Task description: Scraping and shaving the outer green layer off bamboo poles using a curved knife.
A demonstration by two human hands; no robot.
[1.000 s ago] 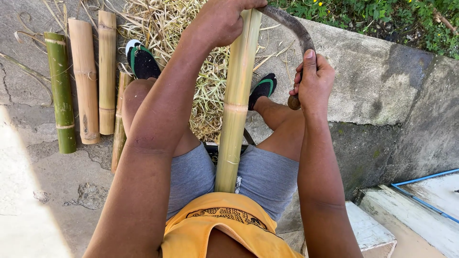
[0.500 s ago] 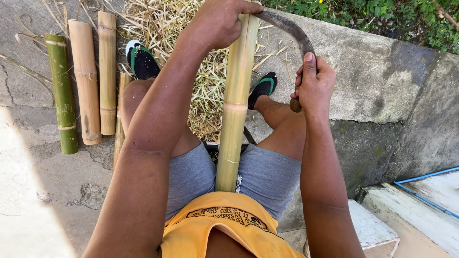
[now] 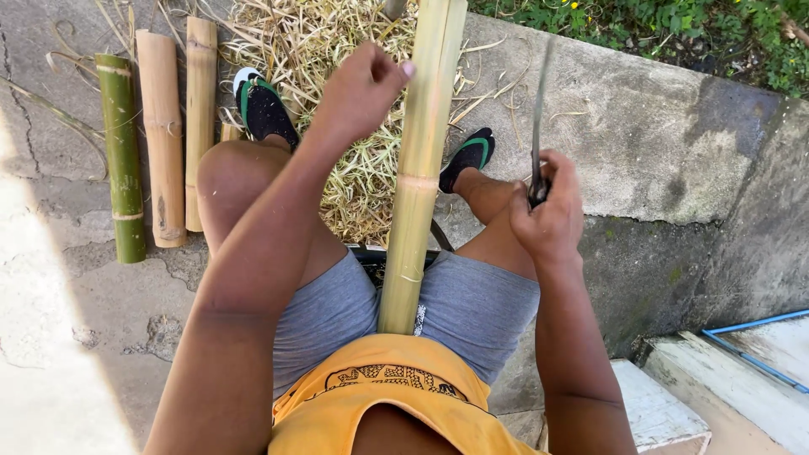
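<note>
Wore yellow shirt (image 3: 396,396) with dark printed emblem, grey shorts (image 3: 472,307), black shoes (image 3: 263,109) with green-and-white trim. Arms bare, no sleeves, no gloves.

Four bamboo sticks: one tall stick (image 3: 419,168), three cut sticks (image 3: 160,135) lying flat. Two shoes (image 3: 265,108). One knife (image 3: 538,126).

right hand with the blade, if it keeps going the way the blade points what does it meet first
Likely nothing close: the right hand holds the blade pointing up and away, beside the bamboo pole, toward the concrete ledge. Depth is unclear.
</note>
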